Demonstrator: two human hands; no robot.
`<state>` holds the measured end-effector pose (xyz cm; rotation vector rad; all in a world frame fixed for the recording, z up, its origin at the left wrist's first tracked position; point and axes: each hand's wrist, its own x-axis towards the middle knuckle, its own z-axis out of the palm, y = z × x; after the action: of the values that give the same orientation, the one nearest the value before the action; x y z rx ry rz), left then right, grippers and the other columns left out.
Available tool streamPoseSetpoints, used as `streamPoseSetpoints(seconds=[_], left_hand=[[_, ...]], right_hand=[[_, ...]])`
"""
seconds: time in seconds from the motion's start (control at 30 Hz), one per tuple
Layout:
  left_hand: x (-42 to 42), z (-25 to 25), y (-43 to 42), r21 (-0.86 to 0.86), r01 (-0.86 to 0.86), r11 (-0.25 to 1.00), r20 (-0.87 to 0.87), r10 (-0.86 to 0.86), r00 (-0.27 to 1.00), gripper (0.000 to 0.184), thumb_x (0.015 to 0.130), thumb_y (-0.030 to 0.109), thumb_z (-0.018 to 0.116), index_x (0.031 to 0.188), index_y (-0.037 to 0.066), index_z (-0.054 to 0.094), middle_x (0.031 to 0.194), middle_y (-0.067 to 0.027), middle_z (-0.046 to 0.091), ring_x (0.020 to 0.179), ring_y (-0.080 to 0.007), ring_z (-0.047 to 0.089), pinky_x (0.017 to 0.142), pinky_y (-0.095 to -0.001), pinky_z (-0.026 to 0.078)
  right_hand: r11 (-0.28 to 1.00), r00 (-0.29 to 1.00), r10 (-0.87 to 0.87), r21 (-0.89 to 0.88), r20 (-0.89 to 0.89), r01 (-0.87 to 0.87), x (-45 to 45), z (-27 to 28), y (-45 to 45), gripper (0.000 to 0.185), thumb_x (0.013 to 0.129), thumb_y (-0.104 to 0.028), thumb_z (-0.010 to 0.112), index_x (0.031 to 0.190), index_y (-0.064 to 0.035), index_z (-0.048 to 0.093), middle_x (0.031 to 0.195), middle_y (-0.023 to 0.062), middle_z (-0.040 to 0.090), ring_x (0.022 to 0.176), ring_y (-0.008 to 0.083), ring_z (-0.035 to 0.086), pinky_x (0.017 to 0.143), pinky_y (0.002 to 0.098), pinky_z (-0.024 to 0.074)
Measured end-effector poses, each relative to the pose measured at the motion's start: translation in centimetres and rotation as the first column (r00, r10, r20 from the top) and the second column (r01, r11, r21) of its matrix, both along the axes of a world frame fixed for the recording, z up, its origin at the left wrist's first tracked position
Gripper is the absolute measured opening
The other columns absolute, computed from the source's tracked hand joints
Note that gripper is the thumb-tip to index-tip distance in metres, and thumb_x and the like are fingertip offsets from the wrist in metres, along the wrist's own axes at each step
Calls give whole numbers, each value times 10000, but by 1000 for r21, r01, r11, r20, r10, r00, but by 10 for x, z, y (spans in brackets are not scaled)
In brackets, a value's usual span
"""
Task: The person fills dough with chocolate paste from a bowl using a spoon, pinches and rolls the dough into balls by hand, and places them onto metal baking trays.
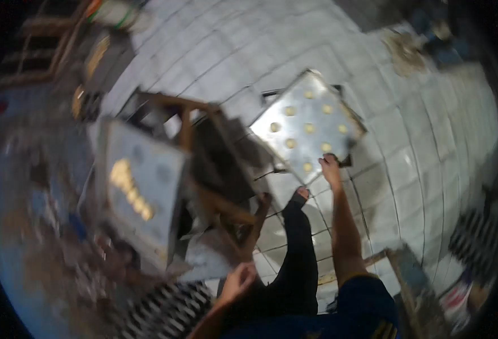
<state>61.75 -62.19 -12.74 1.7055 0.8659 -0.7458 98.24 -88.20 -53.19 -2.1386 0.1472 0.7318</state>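
Observation:
My right hand reaches down to the near right edge of a shiny metal tray. Its fingers are bent and blurred, so their grip is unclear. Small pale dough pieces sit spaced in rows on the tray; one lies just beyond my fingertips. My left hand hangs low near my body, fingers curled with nothing visible in them. Nearest to it is a wooden stand beside a light work board. A curved line of pale dough pieces lies on that board.
White tiles cover the floor around the tray. My foot is close to the tray's near corner. Dark slatted material lies at lower left, and a worn board is at lower right. The left side is blurred.

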Motion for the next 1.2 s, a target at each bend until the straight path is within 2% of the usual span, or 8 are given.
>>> streamPoseSetpoints(seconds=[0.17,0.3,0.43,0.63,0.77,0.93,1.07,1.2], left_hand=[[-15,51,67,-22,-224,974,224,223,949,312,1065,159,603,1337,6,629,973,-45,684,939,-134,653,883,-307,531],[-84,50,137,-32,-367,929,421,346,838,301,1019,86,622,1309,9,644,941,-12,661,847,-98,600,821,-257,505],[-133,75,208,-54,-416,908,502,385,775,267,1011,76,647,1268,7,662,929,-36,707,808,-100,626,740,-254,513],[-221,97,314,-182,-497,848,573,503,647,261,1030,101,618,1278,29,653,1037,-76,766,887,-145,702,779,-316,563],[-255,123,380,-160,-493,855,580,485,654,275,1071,147,585,1308,10,615,1100,-83,747,971,-147,707,850,-311,557],[-223,88,405,-419,-526,740,586,663,466,342,1102,227,547,1351,-4,589,1121,-106,731,979,-177,691,915,-307,536],[-162,123,391,-569,-524,633,347,763,545,410,1111,344,517,1370,35,591,1132,-133,725,1011,-202,690,942,-327,533],[-143,139,370,-449,-436,780,563,626,540,433,1109,413,487,1353,71,587,1131,-134,706,1015,-213,679,914,-343,532]], right_hand=[[570,916,401,783,-1,-249,-16,370,202,380,1012,-6,671,1385,43,622,1310,144,716,1194,205,705,1050,303,549],[419,702,674,664,229,-619,-100,499,359,434,984,-162,758,1362,24,655,1311,152,723,1149,239,724,1022,358,575],[551,534,761,67,369,-832,-171,471,485,691,810,-497,868,1183,60,700,1042,221,746,956,396,723,863,435,577],[801,721,591,-367,362,-472,-267,447,565,569,784,-426,858,1036,51,680,1111,291,704,983,456,712,871,522,574],[836,752,543,-333,374,-437,-283,434,569,515,810,-351,815,1115,45,692,1020,234,737,959,394,732,857,472,589],[708,721,684,334,-107,-622,-318,517,529,466,854,-255,784,1214,33,716,973,112,769,905,173,728,802,320,572],[669,715,674,254,187,-698,-367,574,506,397,860,-232,872,1153,14,767,992,78,776,906,126,698,815,305,558],[712,781,538,325,318,-623,-408,598,500,398,884,-258,871,1123,40,758,974,61,761,911,130,686,821,312,555]])
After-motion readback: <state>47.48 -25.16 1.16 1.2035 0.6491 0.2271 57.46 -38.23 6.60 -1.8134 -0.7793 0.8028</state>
